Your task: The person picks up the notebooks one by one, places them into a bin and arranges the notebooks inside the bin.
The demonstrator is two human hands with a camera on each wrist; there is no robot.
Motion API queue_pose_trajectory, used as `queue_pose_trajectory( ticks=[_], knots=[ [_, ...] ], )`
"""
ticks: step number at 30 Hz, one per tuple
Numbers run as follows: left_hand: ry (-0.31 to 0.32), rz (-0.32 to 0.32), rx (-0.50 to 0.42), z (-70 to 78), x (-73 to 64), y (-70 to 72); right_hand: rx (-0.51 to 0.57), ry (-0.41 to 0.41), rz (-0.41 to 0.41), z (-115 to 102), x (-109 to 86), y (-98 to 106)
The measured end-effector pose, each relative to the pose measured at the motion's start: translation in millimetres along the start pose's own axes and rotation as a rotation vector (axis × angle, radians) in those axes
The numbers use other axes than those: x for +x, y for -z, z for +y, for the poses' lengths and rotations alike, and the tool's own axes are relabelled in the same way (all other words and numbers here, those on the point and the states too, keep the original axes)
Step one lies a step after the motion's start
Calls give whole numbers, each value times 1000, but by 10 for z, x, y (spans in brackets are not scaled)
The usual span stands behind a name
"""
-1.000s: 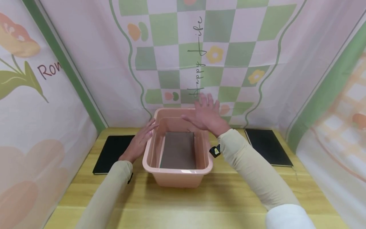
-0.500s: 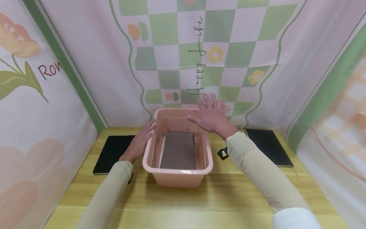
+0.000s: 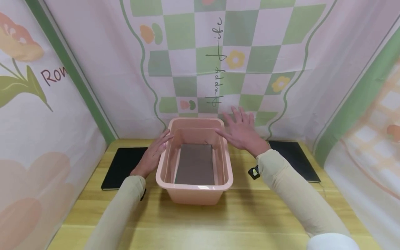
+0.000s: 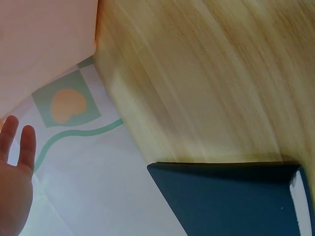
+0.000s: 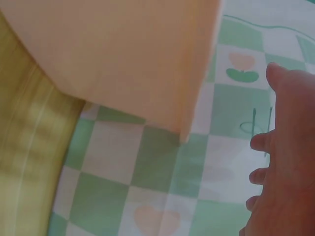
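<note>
One black notebook left of the pink tub, flat on the wooden table. At the tub's left long side, left hand: fingers straight, gripping nothing; seemingly against the rim, true contact impossible to tell.

Tub itself: upright on the table, just before the checked curtain. Probably moulded plastic: light, stiff, slightly slippery on the glossy walls, not easily broken. Best held under the flared rim, one hand to each long side, kept level. Apparently flat on the tub's floor, a grey-brown slab, material uncertain; perhaps heavier, apt to slide if tipped.

Near the tub's right rear corner, right hand: raised, fingers straight and spread, no hold on anything. Well to the right of the tub, second notebook.

Views, left to right. Left wrist: pale page edges on the first notebook, not visible from the head. Head alone: tub interior and slab. Right wrist: rim projecting beyond the tapered wall, and curtain between thumb and tub; so apart, despite an overlap in the head view.
</note>
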State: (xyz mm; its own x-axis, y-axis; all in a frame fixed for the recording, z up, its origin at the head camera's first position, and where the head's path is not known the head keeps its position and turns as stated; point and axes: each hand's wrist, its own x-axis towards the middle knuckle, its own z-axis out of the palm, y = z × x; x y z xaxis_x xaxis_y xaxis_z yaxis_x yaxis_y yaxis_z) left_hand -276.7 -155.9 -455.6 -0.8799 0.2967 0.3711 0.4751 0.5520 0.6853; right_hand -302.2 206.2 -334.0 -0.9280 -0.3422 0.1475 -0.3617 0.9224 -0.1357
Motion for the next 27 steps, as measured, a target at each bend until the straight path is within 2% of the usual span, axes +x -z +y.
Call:
queue_pose_trajectory(
  ticks=[7,18,27],
  knots=[
    [-8,-3,1,-10,22,-10,43,-17,60,237,-70,-24],
    [0,8,-25,-18,-2,-16,46,-36,11,445,-181,-102],
    [-20,3,-24,-33,-2,-7,15,-36,32,553,-261,-193]
  ],
)
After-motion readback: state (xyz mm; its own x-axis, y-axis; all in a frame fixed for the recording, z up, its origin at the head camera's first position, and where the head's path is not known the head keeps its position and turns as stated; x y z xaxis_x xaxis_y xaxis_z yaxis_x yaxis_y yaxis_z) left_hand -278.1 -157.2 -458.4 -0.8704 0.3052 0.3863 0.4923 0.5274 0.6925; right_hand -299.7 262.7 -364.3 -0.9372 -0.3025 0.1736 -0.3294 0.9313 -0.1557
